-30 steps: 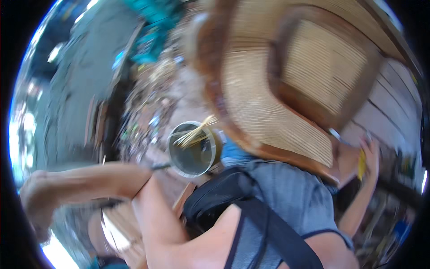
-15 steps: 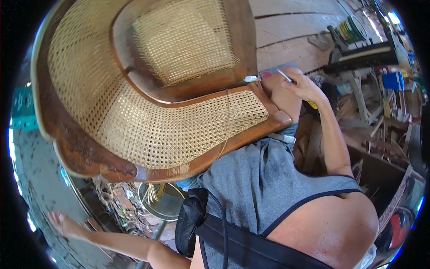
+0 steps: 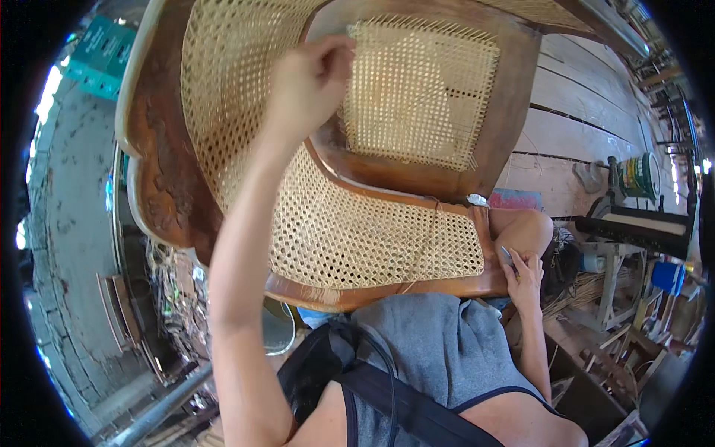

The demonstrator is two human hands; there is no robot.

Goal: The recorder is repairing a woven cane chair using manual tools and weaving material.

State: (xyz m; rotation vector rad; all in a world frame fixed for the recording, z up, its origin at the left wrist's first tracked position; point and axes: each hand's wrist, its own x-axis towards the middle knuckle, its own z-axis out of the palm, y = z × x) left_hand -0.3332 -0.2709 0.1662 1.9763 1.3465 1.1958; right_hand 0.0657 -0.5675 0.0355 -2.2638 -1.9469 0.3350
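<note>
A wooden chair [image 3: 223, 216] with woven cane panels stretches across the view in front of me. My left hand [image 3: 309, 82] is raised over it, fingers curled together at the left edge of the square cane seat [image 3: 417, 93]. Motion blurs this hand, and what its fingertips pinch, if anything, I cannot make out. Beside my bent knee, at the right end of the curved cane panel [image 3: 387, 242], my right hand [image 3: 525, 276] is closed on a slim pale stick [image 3: 507, 255]. Loose cane ends fringe the seat's edges.
A small white crumpled thing [image 3: 477, 200] lies at the chair's right corner. A green bucket [image 3: 638, 176], a dark frame [image 3: 633, 227] and a blue container [image 3: 668, 276] stand at the right. Below the chair is a metal basin [image 3: 281, 335]; a teal crate [image 3: 100, 56] sits far left.
My left hand has swung up from the lower left to the cane seat. My right hand has lowered beside the knee with the stick. The chair appears farther right and lower in view.
</note>
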